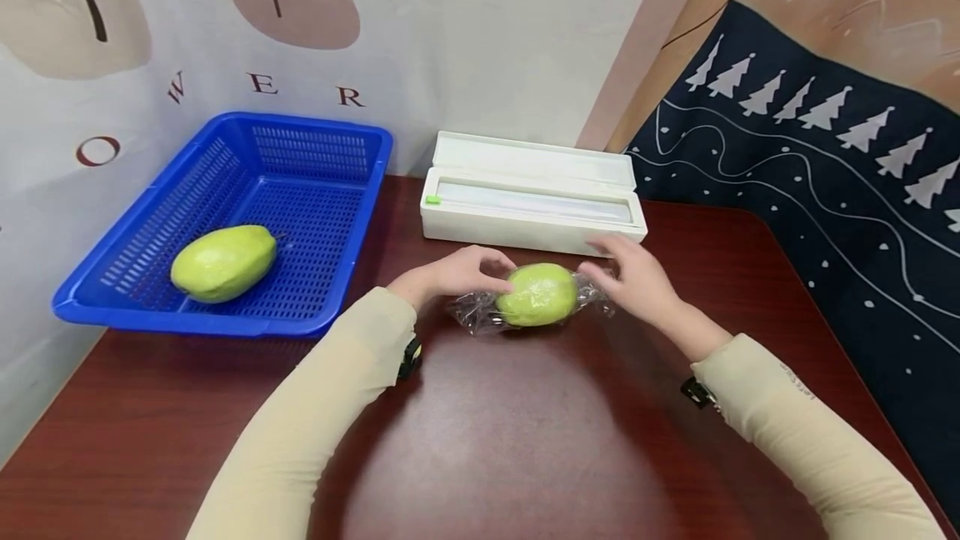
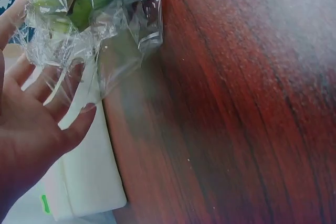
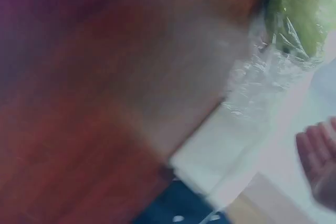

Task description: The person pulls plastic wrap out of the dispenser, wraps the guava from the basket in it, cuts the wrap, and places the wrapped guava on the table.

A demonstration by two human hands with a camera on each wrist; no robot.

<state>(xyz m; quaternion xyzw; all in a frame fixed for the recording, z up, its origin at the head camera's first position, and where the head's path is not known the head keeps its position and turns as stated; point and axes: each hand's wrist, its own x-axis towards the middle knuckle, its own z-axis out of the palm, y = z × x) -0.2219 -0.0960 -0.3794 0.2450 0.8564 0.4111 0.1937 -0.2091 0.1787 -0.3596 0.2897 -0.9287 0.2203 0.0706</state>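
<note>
On red desk (image 1: 540, 457), with left grip (image 1: 461, 272) and right grip (image 1: 636, 280) spread beside green fruit (image 1: 538, 297); best smooth loose film (image 1: 477, 312) snugly, gently.

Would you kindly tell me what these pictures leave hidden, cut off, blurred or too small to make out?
Head view: the underside of the wrapped fruit, hidden by the fruit's own bulk.
Left wrist view: part of that fruit, cut off by the top edge.
Right wrist view: the right hand, blurred and cut off by the right edge.
Head view: the sleeve lettering, too small to read.
</note>
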